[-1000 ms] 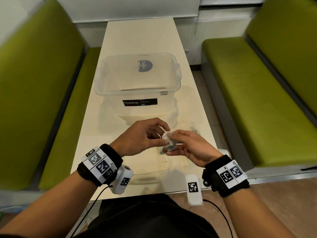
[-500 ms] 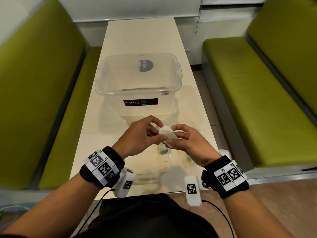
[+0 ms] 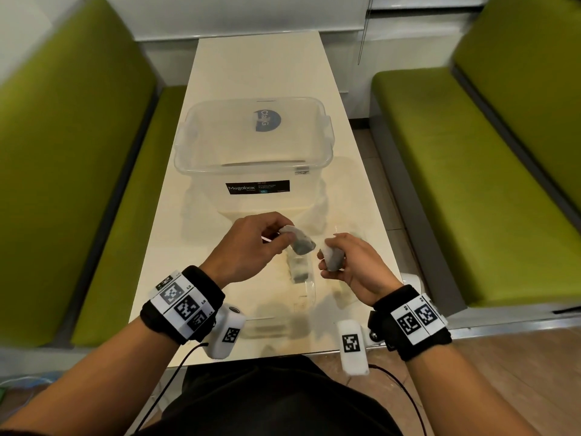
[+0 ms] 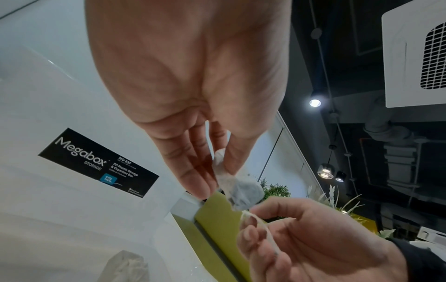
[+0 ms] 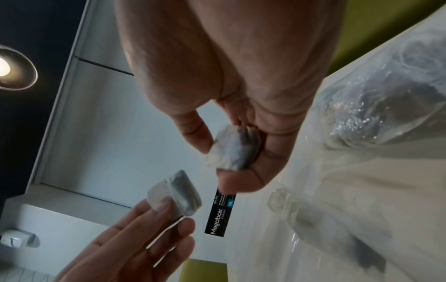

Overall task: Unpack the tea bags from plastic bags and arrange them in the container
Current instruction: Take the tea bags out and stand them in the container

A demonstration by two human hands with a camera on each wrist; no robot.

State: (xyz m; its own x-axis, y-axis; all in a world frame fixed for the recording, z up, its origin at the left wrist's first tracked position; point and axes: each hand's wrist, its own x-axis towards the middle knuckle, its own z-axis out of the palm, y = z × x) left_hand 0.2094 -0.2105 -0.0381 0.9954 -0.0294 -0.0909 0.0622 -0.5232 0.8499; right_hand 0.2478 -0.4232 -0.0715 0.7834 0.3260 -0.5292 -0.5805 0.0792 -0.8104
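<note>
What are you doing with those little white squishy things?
Those are tea bags. The left hand pinches one tea bag, and the right hand holds another tea bag, just above the table. Clear plastic bags lie on the table under the hands. The big clear container stands behind them, and no tea bags can be seen in it yet.

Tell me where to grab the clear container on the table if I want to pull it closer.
Take the container by the lugs jutting from its short ends, one from each side: the rim flares there and the walls look smooth. Both hands hold tea bags now, left hand and right hand, so free them first.
</note>
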